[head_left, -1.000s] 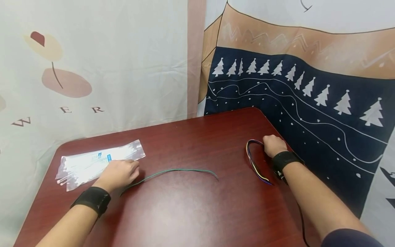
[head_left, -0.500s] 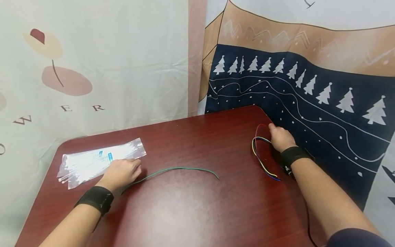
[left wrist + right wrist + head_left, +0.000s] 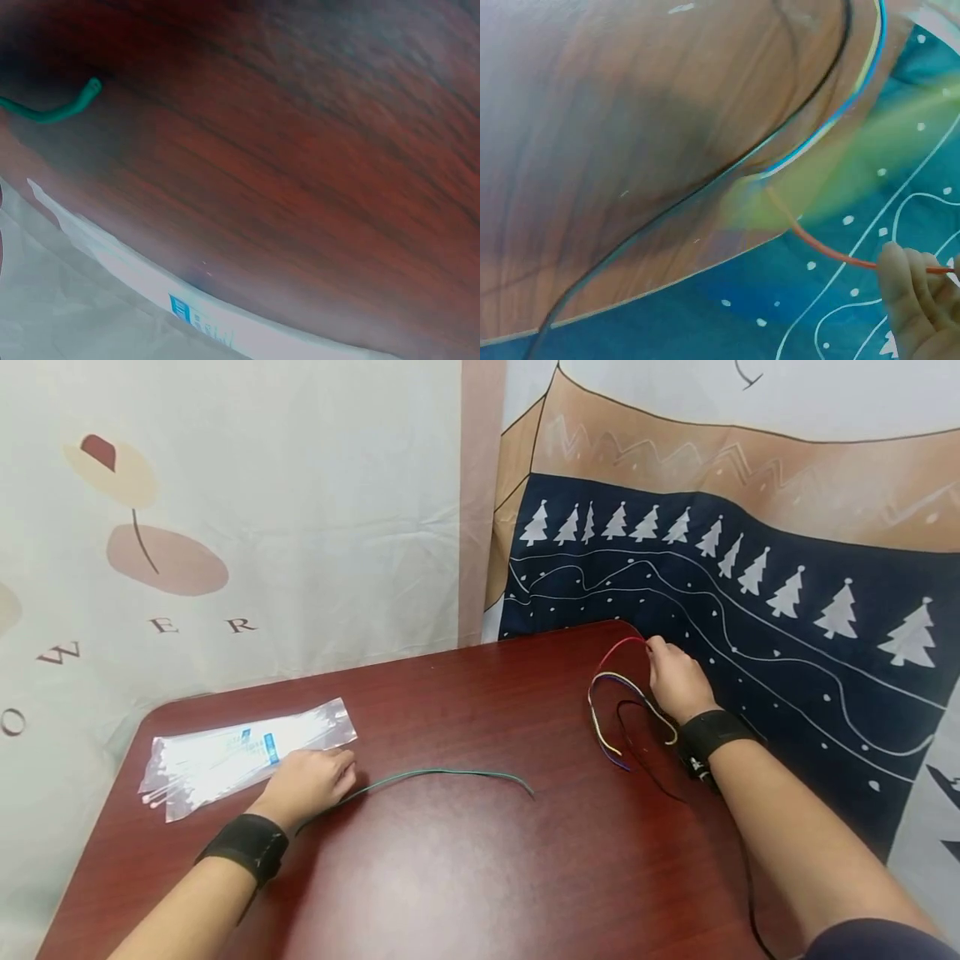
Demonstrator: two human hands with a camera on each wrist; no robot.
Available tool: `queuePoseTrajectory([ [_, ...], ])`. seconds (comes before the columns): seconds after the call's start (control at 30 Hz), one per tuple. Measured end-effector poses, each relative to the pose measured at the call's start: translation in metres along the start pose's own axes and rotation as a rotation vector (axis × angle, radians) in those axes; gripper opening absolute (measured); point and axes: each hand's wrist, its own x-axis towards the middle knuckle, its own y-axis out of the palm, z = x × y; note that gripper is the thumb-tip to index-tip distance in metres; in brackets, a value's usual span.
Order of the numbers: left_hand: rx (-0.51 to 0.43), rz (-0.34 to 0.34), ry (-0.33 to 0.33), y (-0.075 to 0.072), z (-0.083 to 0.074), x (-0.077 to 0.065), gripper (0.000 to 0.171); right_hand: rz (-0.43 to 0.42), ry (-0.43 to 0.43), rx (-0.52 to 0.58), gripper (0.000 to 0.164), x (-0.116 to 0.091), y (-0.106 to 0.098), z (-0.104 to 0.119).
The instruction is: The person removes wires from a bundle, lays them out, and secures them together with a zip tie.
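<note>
By the right far corner of the table, my right hand [image 3: 681, 681] pinches a red wire [image 3: 621, 647] between thumb and fingers. The right wrist view shows this red wire [image 3: 817, 246] running out from the hand's fingertips. Below it on the tabletop curve a yellow wire [image 3: 671, 732], a blue wire [image 3: 620, 766] and a black wire [image 3: 670, 794]. Over one end of a green wire [image 3: 438, 770] lies my left hand [image 3: 311, 785], fingers loosely curled and their undersides hidden. The green wire's tip [image 3: 94, 85] shows in the left wrist view, with that hand mostly out of frame.
A clear bag of white cable ties [image 3: 225, 760] lies beside the left hand on the dark red table [image 3: 465, 860]. Printed cloths [image 3: 337, 527] hang behind the table and along its right edge. A thin cable [image 3: 750, 893] trails from the right wristband.
My right hand has moved toward the table's far corner, drawing the red wire out of the bunch. The yellow, blue and black wires have spread apart. My left hand has shifted slightly right.
</note>
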Motion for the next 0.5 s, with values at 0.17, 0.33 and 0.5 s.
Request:
queuePoseTrajectory([
  [0.17,-0.009,-0.014,0.010,0.003,-0.001,0.002,0.026,-0.111,0.038,0.087,0.024,0.003,-0.001,0.013],
  [0.33,-0.015,-0.005,-0.007,0.003,-0.004,0.005,0.026,-0.158,0.070,0.176,0.023,0.008,-0.008,0.032],
  [0.5,-0.046,0.002,-0.029,0.001,-0.017,0.022,0.019,-0.158,0.044,0.258,0.019,0.014,-0.013,0.063],
])
